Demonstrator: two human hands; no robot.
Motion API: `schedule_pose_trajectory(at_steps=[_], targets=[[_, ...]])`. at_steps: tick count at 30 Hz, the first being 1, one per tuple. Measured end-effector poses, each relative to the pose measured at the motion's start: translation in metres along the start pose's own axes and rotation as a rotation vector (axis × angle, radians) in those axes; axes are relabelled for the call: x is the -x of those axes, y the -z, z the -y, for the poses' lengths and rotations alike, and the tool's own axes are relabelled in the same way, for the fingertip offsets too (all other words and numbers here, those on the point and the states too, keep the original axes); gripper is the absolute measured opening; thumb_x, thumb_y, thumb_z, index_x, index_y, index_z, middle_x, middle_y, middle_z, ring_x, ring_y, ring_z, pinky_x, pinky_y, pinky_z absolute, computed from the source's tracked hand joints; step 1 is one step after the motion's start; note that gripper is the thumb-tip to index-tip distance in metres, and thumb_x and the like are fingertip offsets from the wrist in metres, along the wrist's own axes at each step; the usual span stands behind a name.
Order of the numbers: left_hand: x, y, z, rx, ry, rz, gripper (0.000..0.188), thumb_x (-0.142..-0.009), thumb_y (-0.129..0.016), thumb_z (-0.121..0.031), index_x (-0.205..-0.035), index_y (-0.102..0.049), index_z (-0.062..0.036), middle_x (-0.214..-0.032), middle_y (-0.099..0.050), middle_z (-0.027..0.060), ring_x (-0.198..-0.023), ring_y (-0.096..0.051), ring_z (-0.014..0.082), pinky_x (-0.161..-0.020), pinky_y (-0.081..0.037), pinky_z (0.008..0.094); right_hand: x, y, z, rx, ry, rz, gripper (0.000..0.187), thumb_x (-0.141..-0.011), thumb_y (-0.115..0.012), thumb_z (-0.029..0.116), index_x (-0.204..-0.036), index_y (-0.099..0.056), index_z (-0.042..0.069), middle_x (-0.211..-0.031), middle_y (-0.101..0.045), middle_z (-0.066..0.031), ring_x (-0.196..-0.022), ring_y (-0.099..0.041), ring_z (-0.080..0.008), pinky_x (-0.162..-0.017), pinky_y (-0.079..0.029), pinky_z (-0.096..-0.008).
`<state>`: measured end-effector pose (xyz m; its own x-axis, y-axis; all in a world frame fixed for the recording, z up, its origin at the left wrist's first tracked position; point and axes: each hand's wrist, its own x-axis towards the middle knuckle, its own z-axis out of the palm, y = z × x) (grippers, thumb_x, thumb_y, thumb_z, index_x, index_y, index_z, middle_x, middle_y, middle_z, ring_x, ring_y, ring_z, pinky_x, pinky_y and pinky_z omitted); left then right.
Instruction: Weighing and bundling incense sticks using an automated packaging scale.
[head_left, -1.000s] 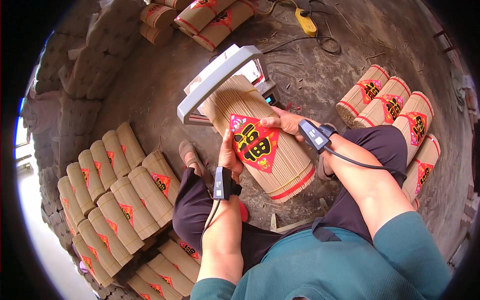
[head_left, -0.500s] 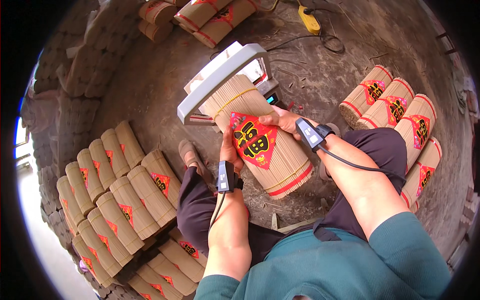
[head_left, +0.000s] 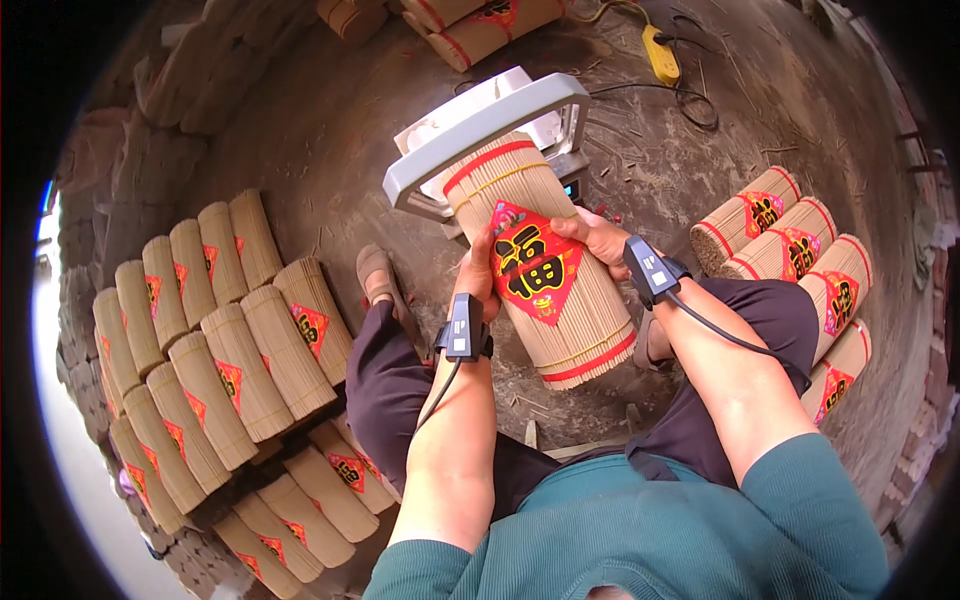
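A red band (head_left: 490,165) now shows around the far end of the bundle of sticks (head_left: 585,318), where plain sticks and a yellow tie were seen half a second ago. With the other red band (head_left: 592,362) at the near end, the bundle looks bound at both ends, like the bundles on the right (head_left: 800,245). The bundle is between the knees, tilted with its far end close to the grey frame (head_left: 485,135) of a machine; whether that end has fully cleared the frame is hard to tell from this angle.

Both hands are clamped on the bundle from opposite sides: the left hand (head_left: 478,272) at its left side, the right hand (head_left: 598,240) with its thumb on the edge of the red label (head_left: 538,262). The fingers underneath are hidden.

On the left lies a large group of bundles (head_left: 215,390) in rows, with red labels but no red end bands that can be made out. More bundles (head_left: 505,25) lie beyond the machine, near a yellow socket (head_left: 662,60) and a black cord (head_left: 690,100) on the floor. The frame blocks the way straight ahead, and the right leg (head_left: 755,310) sits between the bundle and those on the right
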<state>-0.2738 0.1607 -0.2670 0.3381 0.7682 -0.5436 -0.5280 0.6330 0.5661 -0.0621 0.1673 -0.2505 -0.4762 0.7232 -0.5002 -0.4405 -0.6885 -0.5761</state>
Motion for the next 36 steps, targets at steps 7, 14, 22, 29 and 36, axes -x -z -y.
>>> schedule_pose_trajectory(at_steps=[7,14,22,29,36], targets=[[-0.006,0.000,0.007,0.006,-0.015,0.008,0.069,-0.083,-0.066,-0.053,-0.127,-0.050,-0.0021,-0.118,-0.063,0.0119,-0.102,-0.064,0.0212,-0.092,-0.051,0.0371,0.005,-0.010,0.008,-0.040,0.053,0.102,0.076,-0.081,-0.075,0.033,-0.137,-0.033,0.003,-0.121,-0.058,-0.0144,-0.106,-0.062,-0.0231,-0.089,-0.054,-0.0397],[0.000,0.005,0.000,-0.035,0.004,0.006,0.073,-0.083,-0.060,-0.061,-0.129,-0.050,-0.0047,-0.120,-0.063,0.0121,-0.104,-0.064,0.0231,-0.091,-0.052,0.0403,-0.002,-0.002,0.005,0.098,0.084,0.105,0.080,-0.074,-0.080,0.037,-0.134,-0.042,0.001,-0.120,-0.061,-0.0118,-0.104,-0.062,-0.0191,-0.090,-0.052,-0.0347],[-0.003,0.005,0.002,-0.007,0.042,-0.014,0.070,-0.084,-0.060,-0.059,-0.128,-0.050,-0.0048,-0.119,-0.063,0.0119,-0.101,-0.065,0.0230,-0.089,-0.053,0.0386,0.011,-0.014,0.009,-0.059,0.118,0.062,0.050,-0.083,-0.070,0.022,-0.125,-0.054,-0.001,-0.109,-0.067,-0.0114,-0.095,-0.065,-0.0187,-0.086,-0.052,-0.0323],[-0.004,0.015,0.000,-0.067,0.041,0.061,0.081,-0.081,-0.059,-0.064,-0.133,-0.045,-0.0041,-0.124,-0.060,0.0139,-0.106,-0.063,0.0262,-0.091,-0.053,0.0417,0.016,-0.016,0.015,0.037,0.118,0.083,0.087,-0.072,-0.082,0.041,-0.134,-0.040,-0.003,-0.123,-0.058,-0.0132,-0.111,-0.056,-0.0192,-0.097,-0.046,-0.0338],[-0.006,0.015,0.001,-0.037,0.054,0.067,0.080,-0.082,-0.059,-0.063,-0.134,-0.044,-0.0041,-0.125,-0.059,0.0144,-0.107,-0.062,0.0268,-0.091,-0.053,0.0424,0.009,-0.016,0.011,-0.018,0.107,-0.006,0.063,-0.078,-0.078,0.027,-0.128,-0.050,-0.001,-0.113,-0.064,-0.0113,-0.100,-0.062,-0.0187,-0.090,-0.050,-0.0329]])
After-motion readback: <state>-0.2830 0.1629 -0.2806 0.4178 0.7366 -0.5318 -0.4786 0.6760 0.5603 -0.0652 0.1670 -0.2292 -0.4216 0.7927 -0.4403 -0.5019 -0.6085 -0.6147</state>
